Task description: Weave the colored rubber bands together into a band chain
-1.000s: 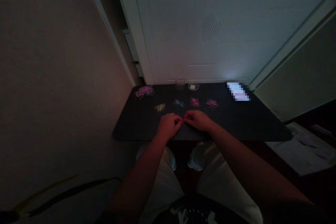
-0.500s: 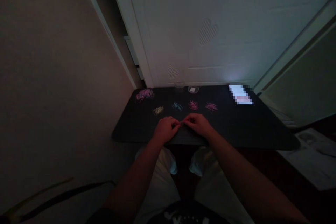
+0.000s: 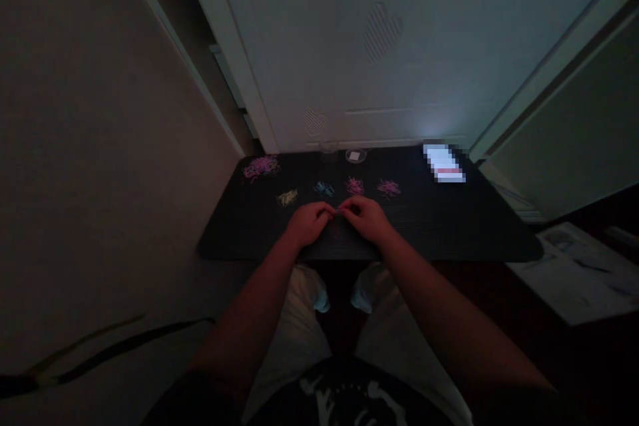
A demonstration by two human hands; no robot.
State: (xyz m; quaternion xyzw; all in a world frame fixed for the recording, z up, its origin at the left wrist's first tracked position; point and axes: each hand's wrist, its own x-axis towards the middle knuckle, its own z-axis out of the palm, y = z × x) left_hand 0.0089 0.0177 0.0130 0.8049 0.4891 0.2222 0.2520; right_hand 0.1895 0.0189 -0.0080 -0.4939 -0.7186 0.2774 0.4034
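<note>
My left hand and my right hand meet fingertip to fingertip just above the dark table, both in a pinch. Something small and thin shows between the fingertips, too tiny and dim to name. Beyond the hands lies a row of small heaps of thin short strands: a pale yellow heap, a blue heap, a pink heap and a purplish-pink heap. The blue and pink heaps are nearest to my fingers.
On the black table a larger mixed pink-purple heap lies at the back left. A clear round container and a clear lid-like dish stand at the back. A lit phone-like screen is at the right, by a white panel.
The camera view has shifted, so the table sits higher and further left in the picture. Both hands remain pinched together, slightly closer to the row of heaps.
</note>
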